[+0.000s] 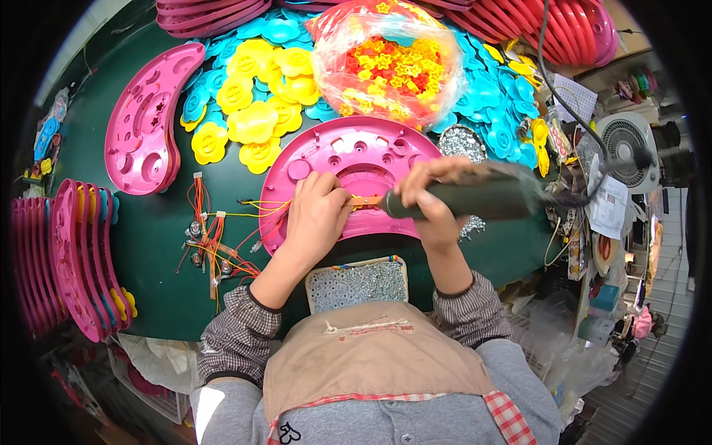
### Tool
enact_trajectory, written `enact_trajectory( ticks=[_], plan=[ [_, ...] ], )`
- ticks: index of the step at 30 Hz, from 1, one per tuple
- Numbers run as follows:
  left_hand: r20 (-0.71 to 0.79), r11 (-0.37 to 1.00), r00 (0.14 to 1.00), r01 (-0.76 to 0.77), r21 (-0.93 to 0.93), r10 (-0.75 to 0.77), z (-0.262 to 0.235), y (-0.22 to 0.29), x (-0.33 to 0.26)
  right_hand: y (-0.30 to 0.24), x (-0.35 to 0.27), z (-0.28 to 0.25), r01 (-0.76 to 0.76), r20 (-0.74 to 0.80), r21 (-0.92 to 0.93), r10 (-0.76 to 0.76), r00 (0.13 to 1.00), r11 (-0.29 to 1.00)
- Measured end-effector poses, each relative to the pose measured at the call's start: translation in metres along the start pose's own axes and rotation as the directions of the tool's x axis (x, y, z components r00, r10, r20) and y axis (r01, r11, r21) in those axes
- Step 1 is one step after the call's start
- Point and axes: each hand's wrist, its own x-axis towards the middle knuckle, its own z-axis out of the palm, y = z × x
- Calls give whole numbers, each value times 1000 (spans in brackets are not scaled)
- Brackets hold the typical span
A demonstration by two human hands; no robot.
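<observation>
A curved pink plastic shell lies on the table in front of me, its hollow, ribbed side up. My left hand rests over its middle, the fingers closed on the end of a narrow orange-brown circuit board. Thin red and yellow wires run out to the left from under that hand. My right hand is wrapped round a dark cylindrical electric screwdriver, held nearly level. Its front end points left at the board; whether the bit touches a screw I cannot tell.
Wired boards lie left of the shell. Near me stands a tray of screws; loose screws sit behind my right hand. A bag of small stars, yellow flowers, blue pieces and stacked pink shells surround the work.
</observation>
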Motion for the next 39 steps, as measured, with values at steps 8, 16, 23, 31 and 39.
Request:
enact_trajectory(
  ticks=[8, 16, 23, 31, 39],
  plan=[
    [110, 957, 955, -263, -121, 276, -12, 49, -48, -45, -75, -17, -200, 191, -122, 221, 956, 972],
    [155, 970, 967, -177, -169, 204, 4, 63, -60, -71, -59, -8, -81, 216, 14, 76, 973, 997],
    [93, 951, 992, -52, -306, 85, -6, 65, -58, -84, -54, -9, -125, 212, 74, 107, 971, 989],
    [4, 945, 1000, 7, -328, -6, -4, 63, -66, -87, -50, 0, -50, 143, 90, 37, 989, 995],
    [-7, 904, 997, 64, -422, -74, -10, 64, -70, -85, -44, 16, -77, 50, 29, 76, 996, 997]
  ],
)
